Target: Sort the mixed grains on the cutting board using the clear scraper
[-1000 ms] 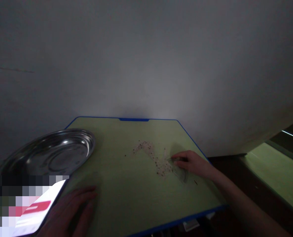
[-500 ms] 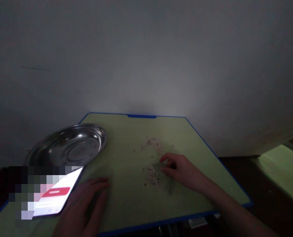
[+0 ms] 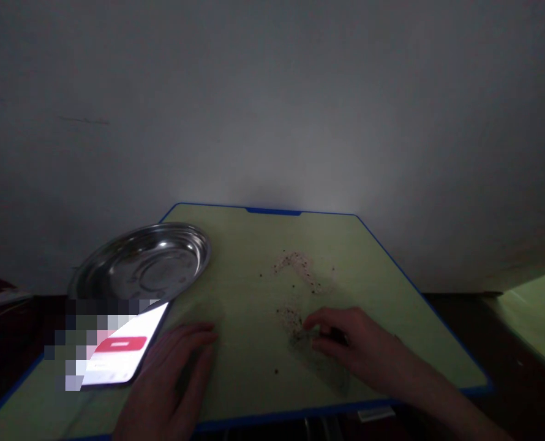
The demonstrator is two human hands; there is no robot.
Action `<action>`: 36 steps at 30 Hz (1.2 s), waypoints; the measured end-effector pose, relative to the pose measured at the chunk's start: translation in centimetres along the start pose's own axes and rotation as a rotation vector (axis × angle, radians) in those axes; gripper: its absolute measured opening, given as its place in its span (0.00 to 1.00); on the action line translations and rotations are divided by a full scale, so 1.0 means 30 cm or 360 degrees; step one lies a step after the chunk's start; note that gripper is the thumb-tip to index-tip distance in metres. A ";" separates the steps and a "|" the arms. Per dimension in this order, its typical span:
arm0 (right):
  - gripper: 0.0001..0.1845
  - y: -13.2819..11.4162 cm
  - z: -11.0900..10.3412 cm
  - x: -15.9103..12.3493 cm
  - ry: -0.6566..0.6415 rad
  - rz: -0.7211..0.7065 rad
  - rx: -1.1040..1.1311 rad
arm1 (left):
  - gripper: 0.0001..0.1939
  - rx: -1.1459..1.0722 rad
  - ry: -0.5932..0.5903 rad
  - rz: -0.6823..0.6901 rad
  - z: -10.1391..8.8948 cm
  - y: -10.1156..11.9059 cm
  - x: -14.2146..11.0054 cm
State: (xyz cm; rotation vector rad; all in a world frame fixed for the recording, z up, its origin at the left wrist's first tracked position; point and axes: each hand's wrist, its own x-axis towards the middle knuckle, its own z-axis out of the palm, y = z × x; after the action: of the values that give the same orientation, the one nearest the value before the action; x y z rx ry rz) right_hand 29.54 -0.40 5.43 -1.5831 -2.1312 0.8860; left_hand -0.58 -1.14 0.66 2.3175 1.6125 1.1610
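My right hand (image 3: 341, 335) is closed, thumb and fingers pinching the edge of a see-through, colourless thing (image 3: 318, 361). Whether this is a bag or a dish I cannot tell in the dim light. Just left of the fingertips lies a small patch of pale grains with dark specks (image 3: 289, 318). Farther back, a second patch of the same grains (image 3: 300, 264) forms a bent streak on the tabletop. My left hand (image 3: 171, 373) rests on the table at the left, open and holding nothing, its fingers stretched forward and the thumb apart.
A wide, shiny metal basin (image 3: 144, 263) stands at the table's left side. In front of it lies a lit phone (image 3: 120, 355), partly pixelated, close to my left hand. The pale green table (image 3: 236, 392) has a blue rim and meets a grey wall (image 3: 272, 110).
My right hand has moved toward the table's near edge with the clear thing. The near patch of grains looks smaller, and the far streak now shows more fully. The left hand stays put.
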 end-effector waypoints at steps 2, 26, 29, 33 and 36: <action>0.12 0.011 -0.001 0.018 -0.0026 -0.0007 0.0034 | 0.09 -0.0007 -0.0005 -0.0020 -0.001 0.005 -0.002; 0.08 -0.097 0.054 0.031 -0.0293 -0.0403 0.0053 | 0.08 -0.0108 -0.0069 -0.0083 -0.004 0.030 -0.003; 0.07 -0.114 0.048 0.013 -0.0324 -0.0389 0.0037 | 0.08 -0.0120 -0.0080 -0.0118 -0.003 0.031 -0.003; 0.10 -0.126 0.043 -0.003 -0.0329 -0.0330 0.0035 | 0.08 -0.0123 -0.0085 -0.0116 -0.005 0.031 -0.005; 0.11 -0.106 0.021 -0.010 -0.0286 -0.0323 0.0025 | 0.09 -0.0123 -0.0073 -0.0121 -0.009 0.033 -0.007</action>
State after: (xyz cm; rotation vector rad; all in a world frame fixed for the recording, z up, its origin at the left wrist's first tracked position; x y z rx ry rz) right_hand 26.94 -1.45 7.09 -1.2929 -2.3511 1.0058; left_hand -0.02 -1.84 1.23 2.1993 1.5954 1.1252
